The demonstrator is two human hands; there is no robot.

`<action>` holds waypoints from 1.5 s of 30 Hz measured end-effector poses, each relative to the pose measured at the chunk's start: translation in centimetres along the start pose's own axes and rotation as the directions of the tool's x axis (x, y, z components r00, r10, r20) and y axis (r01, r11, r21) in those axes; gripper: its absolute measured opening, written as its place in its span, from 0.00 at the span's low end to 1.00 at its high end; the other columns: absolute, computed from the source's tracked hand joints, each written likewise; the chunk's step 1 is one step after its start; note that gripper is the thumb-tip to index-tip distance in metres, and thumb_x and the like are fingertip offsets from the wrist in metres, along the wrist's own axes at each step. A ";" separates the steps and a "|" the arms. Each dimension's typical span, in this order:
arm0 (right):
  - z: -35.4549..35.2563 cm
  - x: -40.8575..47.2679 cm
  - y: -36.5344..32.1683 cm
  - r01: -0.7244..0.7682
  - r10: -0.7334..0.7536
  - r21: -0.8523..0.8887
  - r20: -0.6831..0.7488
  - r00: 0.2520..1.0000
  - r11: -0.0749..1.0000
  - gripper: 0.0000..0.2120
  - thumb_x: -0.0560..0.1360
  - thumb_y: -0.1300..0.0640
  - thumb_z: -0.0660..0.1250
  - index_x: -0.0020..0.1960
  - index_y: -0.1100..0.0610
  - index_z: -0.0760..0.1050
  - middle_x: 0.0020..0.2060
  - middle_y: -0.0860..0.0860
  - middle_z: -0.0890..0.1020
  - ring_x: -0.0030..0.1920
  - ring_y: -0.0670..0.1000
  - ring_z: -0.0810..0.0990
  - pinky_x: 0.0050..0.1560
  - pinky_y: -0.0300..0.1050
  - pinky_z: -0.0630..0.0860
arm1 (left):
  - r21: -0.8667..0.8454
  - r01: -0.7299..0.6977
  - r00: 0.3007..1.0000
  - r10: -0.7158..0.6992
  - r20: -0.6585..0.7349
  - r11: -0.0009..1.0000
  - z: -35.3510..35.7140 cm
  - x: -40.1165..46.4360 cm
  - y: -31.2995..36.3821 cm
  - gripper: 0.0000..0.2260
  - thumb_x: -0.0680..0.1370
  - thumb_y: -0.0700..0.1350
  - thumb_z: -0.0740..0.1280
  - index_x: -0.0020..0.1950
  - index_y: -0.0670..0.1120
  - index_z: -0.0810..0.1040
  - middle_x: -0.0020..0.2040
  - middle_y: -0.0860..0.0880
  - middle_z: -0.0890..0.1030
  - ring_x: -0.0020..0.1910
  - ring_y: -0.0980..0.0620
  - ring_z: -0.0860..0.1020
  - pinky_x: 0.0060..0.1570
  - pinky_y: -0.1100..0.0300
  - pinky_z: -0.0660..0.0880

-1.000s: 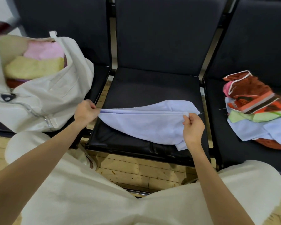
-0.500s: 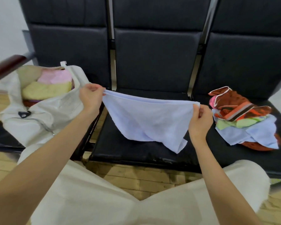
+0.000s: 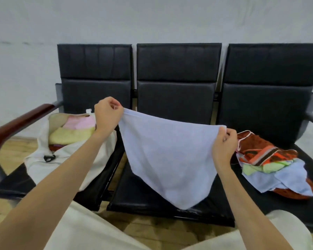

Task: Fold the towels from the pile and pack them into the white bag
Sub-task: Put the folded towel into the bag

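Pale blue towel (image 3: 167,159) is pinched at both top corners by left hand (image 3: 107,115) and right hand (image 3: 224,145), hung mid-frame.

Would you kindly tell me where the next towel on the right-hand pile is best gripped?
Take the patterned brown towel lying on top of the pile, at its white-piped edge nearest the middle seat, coming from above with the right hand. That edge stands raised and free; the towels below are covered.

No readable text, label, brand, number or sign appears anywhere, neither on the white bag (image 3: 69,159) nor on the towels beside it.
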State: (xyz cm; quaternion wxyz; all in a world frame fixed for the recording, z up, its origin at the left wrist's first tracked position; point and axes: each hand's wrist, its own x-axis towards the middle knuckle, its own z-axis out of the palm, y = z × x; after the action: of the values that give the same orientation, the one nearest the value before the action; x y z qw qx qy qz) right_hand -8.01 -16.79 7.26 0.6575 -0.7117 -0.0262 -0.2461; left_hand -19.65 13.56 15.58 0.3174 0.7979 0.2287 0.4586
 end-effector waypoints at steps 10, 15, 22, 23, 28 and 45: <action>2.1 4.0 3.3 0.077 -0.033 -0.288 0.154 0.988 0.954 0.11 0.79 0.53 0.61 0.46 0.59 0.76 0.41 0.53 0.79 0.42 0.50 0.77 0.42 0.42 0.74 | 0.028 0.209 0.956 -0.211 0.204 0.977 2.7 2.5 -1.8 0.09 0.75 0.37 0.62 0.38 0.42 0.80 0.35 0.43 0.83 0.28 0.51 0.82 0.36 0.59 0.81; 3.7 9.0 1.5 -0.004 0.047 -0.203 0.209 0.977 0.979 0.08 0.79 0.56 0.63 0.46 0.60 0.77 0.37 0.48 0.75 0.39 0.47 0.74 0.45 0.43 0.69 | -0.211 0.336 0.935 -0.300 0.188 0.918 5.9 6.0 -0.6 0.07 0.78 0.36 0.63 0.46 0.40 0.81 0.41 0.46 0.82 0.31 0.54 0.82 0.41 0.62 0.81; 5.9 12.6 -0.5 0.029 -0.018 -0.046 0.230 0.973 0.998 0.07 0.81 0.56 0.59 0.50 0.59 0.73 0.43 0.57 0.81 0.43 0.52 0.82 0.47 0.45 0.79 | -0.232 0.245 0.968 -0.225 0.108 0.942 7.9 9.1 -0.3 0.08 0.78 0.37 0.61 0.48 0.41 0.80 0.43 0.45 0.82 0.41 0.47 0.83 0.47 0.55 0.81; 5.9 12.4 -0.3 0.034 -0.021 -0.053 0.231 0.973 0.998 0.08 0.81 0.56 0.59 0.49 0.59 0.73 0.44 0.57 0.81 0.43 0.52 0.83 0.49 0.47 0.79 | -0.217 0.243 0.968 -0.222 0.114 0.946 8.1 9.0 -0.9 0.07 0.78 0.38 0.61 0.48 0.41 0.80 0.44 0.44 0.82 0.42 0.47 0.83 0.48 0.54 0.81; 5.2 9.2 4.2 -0.006 0.032 -0.111 0.235 0.971 0.994 0.07 0.81 0.55 0.59 0.48 0.58 0.72 0.41 0.55 0.82 0.44 0.53 0.83 0.52 0.52 0.78 | -0.111 0.311 0.938 -0.286 0.196 0.944 9.2 5.2 -6.4 0.07 0.76 0.41 0.62 0.43 0.46 0.80 0.43 0.46 0.83 0.45 0.46 0.82 0.51 0.48 0.80; -3.2 -10.2 17.0 -0.515 0.585 -0.280 0.334 0.739 0.810 0.08 0.81 0.61 0.59 0.55 0.64 0.73 0.45 0.57 0.77 0.43 0.50 0.79 0.38 0.38 0.79 | 0.449 0.243 0.734 -0.466 0.494 0.860 4.3 -17.5 -18.7 0.06 0.76 0.36 0.64 0.43 0.36 0.81 0.44 0.39 0.82 0.47 0.41 0.80 0.46 0.55 0.72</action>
State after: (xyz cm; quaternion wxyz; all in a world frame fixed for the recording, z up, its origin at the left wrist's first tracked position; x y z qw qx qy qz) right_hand -11.80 -19.23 -12.31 0.6176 -0.7753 0.0711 0.1112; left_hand -25.59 13.78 -9.70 0.3060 0.8833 0.3483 0.0700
